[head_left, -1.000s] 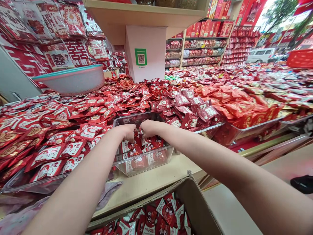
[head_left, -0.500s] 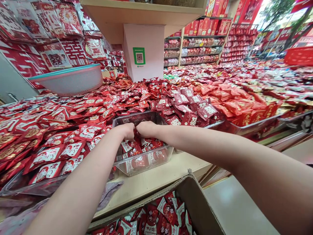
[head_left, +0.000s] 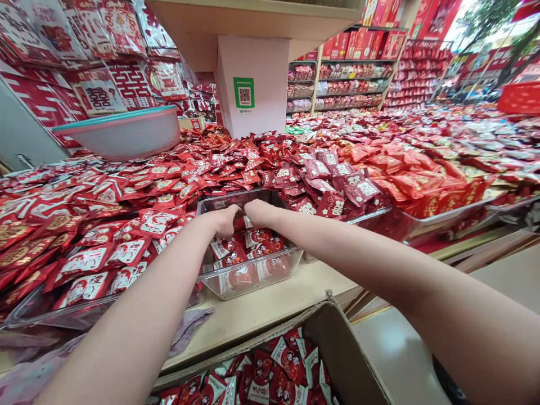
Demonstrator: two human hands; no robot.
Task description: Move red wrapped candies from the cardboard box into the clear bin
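Note:
Both hands are inside a clear plastic bin (head_left: 248,279) partly filled with small red and white candy packets (head_left: 234,251). My left hand (head_left: 225,221) is curled near the bin's left middle, its fingers bent downward. Close beside it, my right hand (head_left: 257,214) is also curled, knuckles up, toward the back of the bin. Both sets of fingertips are hidden, and any packet within them cannot be made out. Below, at the counter's front, an open cardboard box (head_left: 354,354) holds more of the same packets (head_left: 270,371).
Heaped red packets (head_left: 88,264) lie to the left, maroon packets (head_left: 337,185) to the right. A blue-rimmed basket (head_left: 122,135) rests on the heap. Behind stands a white post with a QR sign (head_left: 243,93) under an overhanging shelf (head_left: 253,22). A cloth (head_left: 189,329) lies on the counter.
My hands have shifted slightly within the bin, the right one a little farther back. More packets show below them. The view has shifted slightly.

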